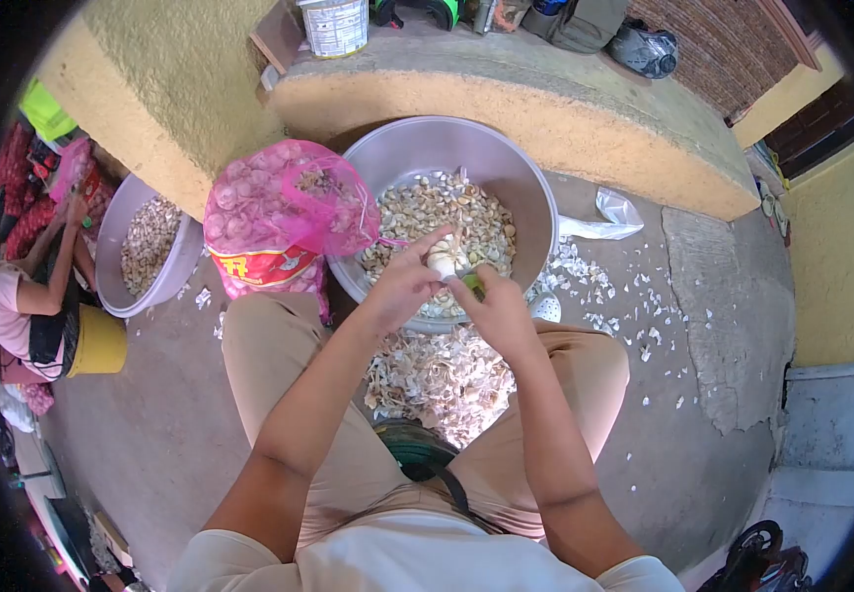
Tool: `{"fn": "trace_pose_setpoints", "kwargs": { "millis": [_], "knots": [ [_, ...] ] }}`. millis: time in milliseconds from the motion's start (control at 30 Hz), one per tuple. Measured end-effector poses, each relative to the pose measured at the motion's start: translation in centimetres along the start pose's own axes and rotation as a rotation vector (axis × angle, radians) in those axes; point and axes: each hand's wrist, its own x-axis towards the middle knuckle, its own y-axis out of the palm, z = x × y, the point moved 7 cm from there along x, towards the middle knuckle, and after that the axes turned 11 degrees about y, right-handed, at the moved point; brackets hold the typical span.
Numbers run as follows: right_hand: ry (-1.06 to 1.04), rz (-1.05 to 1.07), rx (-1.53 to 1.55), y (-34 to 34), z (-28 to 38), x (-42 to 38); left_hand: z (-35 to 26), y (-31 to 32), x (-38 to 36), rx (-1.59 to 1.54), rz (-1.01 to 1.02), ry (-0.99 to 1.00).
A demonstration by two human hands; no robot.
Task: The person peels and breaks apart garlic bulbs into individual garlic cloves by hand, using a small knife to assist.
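My left hand (402,288) is closed around a whitish garlic bulb (445,259), held over the near part of a big grey basin (537,183). Against the bulb's lower right side, my right hand (502,314) grips a small green-handled tool (473,284); its working end is hidden by the fingers and bulb. Loose garlic cloves (427,202) cover the basin's bottom. To the left of the basin stands a pink mesh bag (254,202) full of garlic bulbs. Between my legs lies a heap of garlic skins (442,380).
At far left, another person (37,291) sits by a second basin (182,261) of cloves, near a yellow bucket (99,340). A low concrete ledge (506,109) runs behind my basin. A white plastic bag (616,219) and scattered skins lie on the floor to the right.
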Motion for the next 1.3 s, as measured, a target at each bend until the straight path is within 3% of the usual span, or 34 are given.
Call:
{"fn": "trace_pose_setpoints", "kwargs": {
  "millis": [867, 967, 1167, 1300],
  "knots": [
    [-0.123, -0.032, -0.134, 1.0, -0.1, 0.4, 0.1, 0.0, 0.4, 0.034, -0.008, 0.075],
    [-0.115, -0.003, -0.074, 0.9, 0.1, 0.4, 0.0, 0.1, 0.6, -0.029, -0.030, 0.067],
    [-0.060, 0.101, -0.272, 2.8, -0.2, 0.5, -0.1, -1.7, 0.9, -0.017, -0.237, 0.122],
    [-0.004, 0.173, -0.159, 3.2, -1.5, 1.2, -1.0, -1.3, 1.0, 0.047, -0.170, 0.178]
  ]
}}
